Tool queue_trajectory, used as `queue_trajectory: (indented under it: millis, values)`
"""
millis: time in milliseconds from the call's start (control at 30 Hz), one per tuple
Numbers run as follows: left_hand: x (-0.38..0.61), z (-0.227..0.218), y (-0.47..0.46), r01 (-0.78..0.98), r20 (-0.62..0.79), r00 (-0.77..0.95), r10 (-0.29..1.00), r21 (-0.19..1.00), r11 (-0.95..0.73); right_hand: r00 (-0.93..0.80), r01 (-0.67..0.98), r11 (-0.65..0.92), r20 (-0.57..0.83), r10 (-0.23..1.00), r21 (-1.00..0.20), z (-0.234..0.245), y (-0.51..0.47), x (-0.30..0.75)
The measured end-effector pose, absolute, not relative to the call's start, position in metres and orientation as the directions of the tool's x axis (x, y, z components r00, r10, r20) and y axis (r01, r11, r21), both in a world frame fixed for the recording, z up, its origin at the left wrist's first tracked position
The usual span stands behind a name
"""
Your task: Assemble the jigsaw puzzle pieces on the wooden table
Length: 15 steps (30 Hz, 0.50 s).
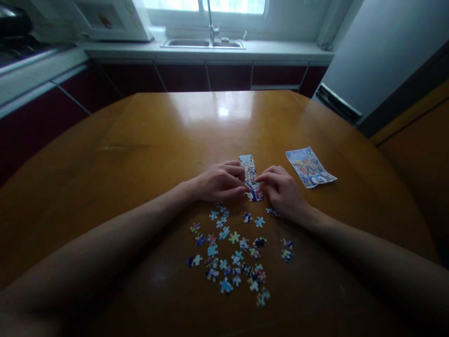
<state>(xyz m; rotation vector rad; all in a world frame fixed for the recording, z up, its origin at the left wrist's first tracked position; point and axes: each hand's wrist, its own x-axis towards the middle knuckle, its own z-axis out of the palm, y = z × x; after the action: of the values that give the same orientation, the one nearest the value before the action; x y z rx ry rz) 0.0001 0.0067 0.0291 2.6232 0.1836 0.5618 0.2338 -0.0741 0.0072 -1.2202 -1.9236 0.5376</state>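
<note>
A narrow strip of joined jigsaw pieces [249, 171] lies on the round wooden table [147, 140], running away from me. My left hand [219, 181] rests against the strip's left side, fingers curled and pressing on its near end. My right hand [282, 189] sits on the strip's right side, fingers pinched together at its edge; whether a piece is between them is hidden. Several loose jigsaw pieces [231, 255] are scattered on the table just in front of both hands.
A printed picture sheet [309, 166] lies flat to the right of the strip. Beyond the table are dark cabinets, a counter with a sink [203, 43] and tap under a window, a microwave [112, 18] at the back left, and a fridge [379, 56] at the right.
</note>
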Motion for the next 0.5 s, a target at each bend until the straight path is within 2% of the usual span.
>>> queue_trajectory:
  millis: [333,500]
  values:
    - [0.0018,0.0345,0.0021,0.045,0.289,0.942,0.17,0.393,-0.918,-0.254,0.572,0.432,0.351,0.901,-0.697,0.0081,-0.0744,0.2329]
    - [0.0049,0.0365,-0.0007,0.05,0.252,0.958,0.137,0.326,-0.944,-0.252,0.573,0.436,0.357,0.899,-0.694,0.0073,-0.0739,0.2325]
